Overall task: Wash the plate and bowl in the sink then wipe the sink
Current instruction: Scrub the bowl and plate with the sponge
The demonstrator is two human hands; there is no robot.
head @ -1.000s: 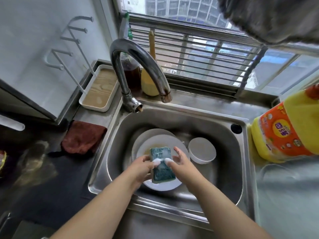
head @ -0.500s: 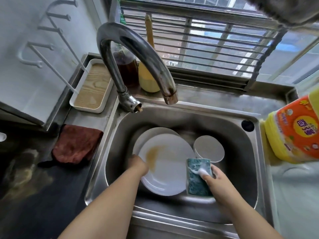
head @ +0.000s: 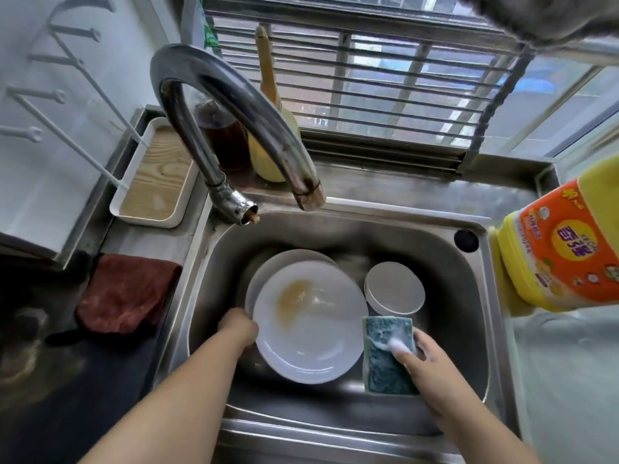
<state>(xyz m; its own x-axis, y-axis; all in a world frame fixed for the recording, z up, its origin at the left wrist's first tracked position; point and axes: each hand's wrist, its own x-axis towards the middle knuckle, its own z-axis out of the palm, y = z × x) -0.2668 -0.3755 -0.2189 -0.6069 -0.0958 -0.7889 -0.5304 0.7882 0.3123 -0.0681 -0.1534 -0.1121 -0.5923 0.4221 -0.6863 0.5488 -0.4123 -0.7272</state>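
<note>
Two hands work inside the sink (head: 214, 262). Right of the plate (head: 310, 329), the right hand (head: 432, 366) grips a soapy green sponge (head: 385, 356); the left hand (head: 238, 331) grasps the plate's left rim. This plate carries a brown smear and overlaps a second plate (head: 268, 269) behind it. Beyond the plate's right side lies an upturned bowl (head: 394, 288), farther back the tap (head: 234, 105).
</note>
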